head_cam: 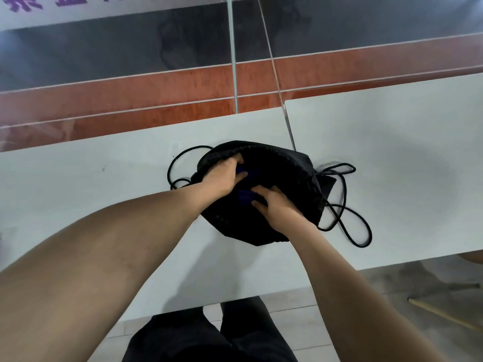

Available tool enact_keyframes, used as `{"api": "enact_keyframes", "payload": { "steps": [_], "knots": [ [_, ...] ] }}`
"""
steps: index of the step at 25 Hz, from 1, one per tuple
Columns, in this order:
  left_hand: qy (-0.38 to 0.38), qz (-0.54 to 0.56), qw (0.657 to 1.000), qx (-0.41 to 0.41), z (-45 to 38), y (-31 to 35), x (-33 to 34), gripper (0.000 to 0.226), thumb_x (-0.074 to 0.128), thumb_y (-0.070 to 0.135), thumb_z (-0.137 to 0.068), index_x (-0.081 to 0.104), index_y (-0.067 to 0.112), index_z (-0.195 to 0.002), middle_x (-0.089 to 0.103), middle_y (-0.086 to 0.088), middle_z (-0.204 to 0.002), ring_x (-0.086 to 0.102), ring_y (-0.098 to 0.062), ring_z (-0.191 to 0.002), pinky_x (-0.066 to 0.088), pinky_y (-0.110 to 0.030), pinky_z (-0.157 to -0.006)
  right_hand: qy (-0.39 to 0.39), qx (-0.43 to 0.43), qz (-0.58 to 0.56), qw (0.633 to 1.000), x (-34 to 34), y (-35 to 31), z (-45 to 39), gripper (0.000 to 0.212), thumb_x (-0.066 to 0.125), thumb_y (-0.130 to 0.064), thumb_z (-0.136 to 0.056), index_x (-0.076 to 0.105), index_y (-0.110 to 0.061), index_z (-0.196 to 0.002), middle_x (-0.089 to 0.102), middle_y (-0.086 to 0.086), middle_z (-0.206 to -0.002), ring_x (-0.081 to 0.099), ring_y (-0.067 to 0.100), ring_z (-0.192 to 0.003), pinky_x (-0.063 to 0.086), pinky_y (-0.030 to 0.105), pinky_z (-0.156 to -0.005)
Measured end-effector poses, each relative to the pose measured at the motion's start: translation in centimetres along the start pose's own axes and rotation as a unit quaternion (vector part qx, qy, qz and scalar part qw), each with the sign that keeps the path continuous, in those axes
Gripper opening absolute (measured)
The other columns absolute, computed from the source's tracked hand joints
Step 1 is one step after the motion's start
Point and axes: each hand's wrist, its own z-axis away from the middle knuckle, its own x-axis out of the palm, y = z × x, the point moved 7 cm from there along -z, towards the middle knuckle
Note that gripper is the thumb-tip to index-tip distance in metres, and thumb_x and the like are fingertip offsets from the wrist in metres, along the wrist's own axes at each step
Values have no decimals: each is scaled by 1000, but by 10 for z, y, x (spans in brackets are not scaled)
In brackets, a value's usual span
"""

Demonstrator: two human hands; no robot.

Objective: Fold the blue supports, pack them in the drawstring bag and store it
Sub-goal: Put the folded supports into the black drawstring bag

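A black drawstring bag (pixel 285 173) lies on the white table (pixel 104 178), its mouth held wide. Inside the opening small patches of the blue supports (pixel 245 198) show between my hands. My left hand (pixel 224 176) reaches into the bag's left side, fingers curled round a blue piece. My right hand (pixel 271 205) is in the near side of the mouth, its fingers bent onto the blue supports. Most of the supports are hidden by my hands and the dark fabric.
Black cords loop out on the table left (pixel 175 168) and right (pixel 350 212) of the bag. A second white table (pixel 392 131) adjoins on the right across a narrow gap. A glass partition stands behind. The table's near edge is close to my legs.
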Motion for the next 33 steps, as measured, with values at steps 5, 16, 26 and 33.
{"api": "enact_keyframes", "payload": {
  "steps": [5, 16, 26, 33],
  "knots": [
    [8, 5, 1000, -4, 3, 6, 4, 43, 62, 26, -96, 53, 15, -137, 62, -11, -134, 57, -30, -124, 44, -38, -104, 111, -15, 80, 990, -9, -13, 5, 40, 65, -34, -92, 47, -20, -125, 52, 12, -123, 54, 36, -108, 48, 43, -90],
    [89, -78, 991, 61, 106, 11, -17, 44, 46, 23, -100, 46, 23, -144, 48, 0, -141, 51, -28, -121, 38, -42, -106, 292, -92, 154, 939, -13, -54, 50, 27, 60, -22, -90, 64, -18, -117, 64, 6, -107, 57, 33, -94, 45, 45, -82],
    [223, -65, 972, 21, 234, -70, -97, 35, 52, 25, -95, 53, 22, -130, 55, 2, -127, 54, -24, -109, 41, -37, -97, 291, -170, 150, 929, 33, -188, 88, 34, 58, -23, -92, 61, -17, -126, 62, 5, -121, 55, 30, -106, 40, 41, -91],
    [289, -48, 953, -72, 362, -194, -132, 35, 53, 24, -95, 56, 22, -129, 59, 0, -127, 59, -27, -105, 39, -36, -93, 220, -237, 157, 933, 150, -296, 130, 37, 56, -22, -94, 57, -19, -131, 59, 2, -129, 53, 27, -120, 39, 40, -103]
  ]
}}
